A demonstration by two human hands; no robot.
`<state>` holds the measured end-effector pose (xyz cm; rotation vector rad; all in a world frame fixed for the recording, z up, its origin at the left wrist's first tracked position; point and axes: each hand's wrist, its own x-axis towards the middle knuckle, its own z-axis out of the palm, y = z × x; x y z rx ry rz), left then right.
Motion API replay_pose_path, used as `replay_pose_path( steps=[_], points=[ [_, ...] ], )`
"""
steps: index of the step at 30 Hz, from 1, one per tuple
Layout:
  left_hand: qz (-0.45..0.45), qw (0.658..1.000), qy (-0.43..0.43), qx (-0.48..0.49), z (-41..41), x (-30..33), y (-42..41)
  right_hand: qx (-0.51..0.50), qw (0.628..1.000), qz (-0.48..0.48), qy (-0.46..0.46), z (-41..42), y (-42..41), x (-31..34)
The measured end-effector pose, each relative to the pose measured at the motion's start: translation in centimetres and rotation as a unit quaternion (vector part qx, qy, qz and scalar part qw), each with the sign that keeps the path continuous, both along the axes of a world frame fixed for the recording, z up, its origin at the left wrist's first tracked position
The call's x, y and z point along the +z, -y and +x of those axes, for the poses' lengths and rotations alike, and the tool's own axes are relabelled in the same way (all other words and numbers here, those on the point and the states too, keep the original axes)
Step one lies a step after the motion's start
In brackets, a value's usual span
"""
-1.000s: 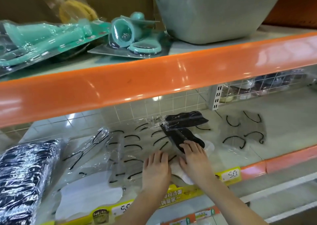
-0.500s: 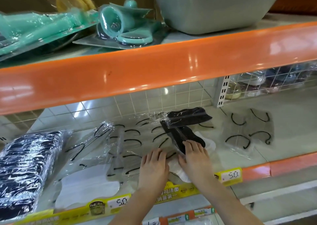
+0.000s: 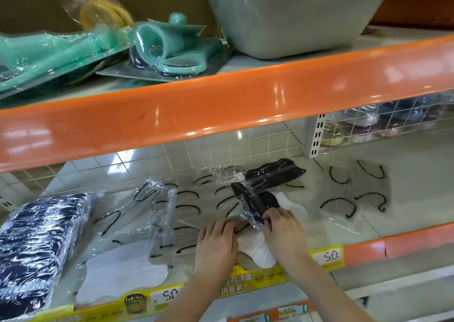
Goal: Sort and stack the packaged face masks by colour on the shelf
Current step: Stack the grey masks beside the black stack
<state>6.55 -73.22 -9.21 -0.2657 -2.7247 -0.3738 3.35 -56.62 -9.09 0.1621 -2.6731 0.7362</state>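
Packaged face masks lie across the lower shelf [image 3: 405,154]. A black mask pack [image 3: 255,202] lies tilted on a white mask pack [image 3: 260,249] in the middle. My right hand [image 3: 282,233] has its fingertips curled on the near end of that black pack. My left hand [image 3: 216,242] rests flat on the clear-wrapped pale masks [image 3: 189,206] beside it. A second black pack [image 3: 275,174] sits just behind. A stack of dark masks [image 3: 32,245] stands at the far left, another white pack [image 3: 122,272] lies at the front left, and grey masks [image 3: 356,194] lie to the right.
The orange upper shelf edge [image 3: 221,110] overhangs the working space. Above it are teal packaged goods [image 3: 157,44] and a grey tub [image 3: 290,14]. Yellow price strips [image 3: 326,256] run along the lower shelf's front. A wire mesh divider [image 3: 383,123] stands at the back right.
The camera has dropped slightly. My right hand's fingers have curled onto the near end of the black pack. My left hand has stayed flat on the pale masks.
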Motion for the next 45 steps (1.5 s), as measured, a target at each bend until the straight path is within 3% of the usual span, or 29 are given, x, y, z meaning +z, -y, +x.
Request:
replay_pose_path(
  steps=[2,9,12,16,23,27,33,39,45],
  points=[
    [0.002,1.0,-0.008,0.0,0.0,0.1,0.0,-0.013,0.999,-0.04,0.033,-0.3,-0.7,0.4],
    [0.012,1.0,0.014,0.01,-0.1,0.4,0.2,0.014,0.994,-0.111,0.001,-0.6,-2.1,3.4],
    [0.034,0.997,-0.062,-0.019,-0.3,2.1,0.2,0.072,0.993,-0.096,0.013,-0.4,-2.1,4.9],
    [-0.027,0.978,-0.201,-0.054,-0.9,4.7,0.9,0.144,0.988,-0.063,0.016,0.4,-1.5,6.4],
    [-0.126,0.951,-0.282,-0.02,-0.8,5.8,3.9,0.196,0.98,-0.023,0.017,1.4,-0.4,7.7],
    [-0.152,0.96,-0.227,-0.055,-0.7,5.4,5.9,0.237,0.971,-0.025,0.035,1.8,0.4,8.0],
    [-0.112,0.981,-0.148,-0.05,-0.2,4.8,9.5,0.263,0.964,0.019,0.026,2.3,2.5,8.1],
    [-0.099,0.982,-0.163,-0.007,1.3,5.3,12.2,0.255,0.954,0.151,-0.052,3.6,7.0,8.0],
    [-0.092,0.975,-0.2,0.032,3.3,5.3,16.4,0.241,0.956,0.144,-0.086,3.5,12.0,5.5]
  ],
)
